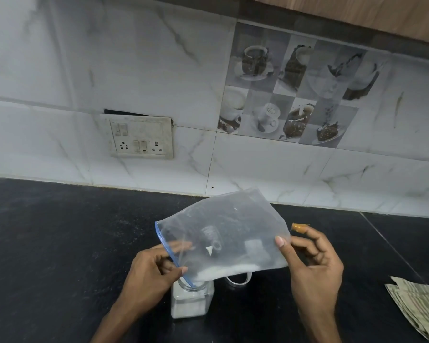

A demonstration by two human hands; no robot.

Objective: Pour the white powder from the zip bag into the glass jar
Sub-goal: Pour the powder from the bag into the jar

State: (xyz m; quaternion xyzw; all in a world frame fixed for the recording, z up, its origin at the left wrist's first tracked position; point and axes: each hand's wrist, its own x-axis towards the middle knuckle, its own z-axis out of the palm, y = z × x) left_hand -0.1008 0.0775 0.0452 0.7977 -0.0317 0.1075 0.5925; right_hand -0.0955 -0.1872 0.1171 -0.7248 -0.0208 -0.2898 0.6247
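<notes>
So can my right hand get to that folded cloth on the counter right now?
Probably not yet: nothing lies between the right hand and the folded cloth, but its fingers pinch the bag held over the jar.

Left hand [152, 268], right hand [312, 262] and forearms [114, 323] bare.

The zip bag [223, 233] is thin clear plastic film, faintly cloudy and creased, with a blue plastic zip strip [166, 248]. The white powder [223, 269] looks fine and matt. The glass jar [191, 303] is clear and smooth. The countertop [60, 243] is black speckled stone with a dull sheen, the wall tiles [159, 58] glossy marble-look, the switch plate [140, 137] grimy white plastic, the cabinet [357, 11] wood-grained, the folded cloth [416, 305] striped and matt
</notes>
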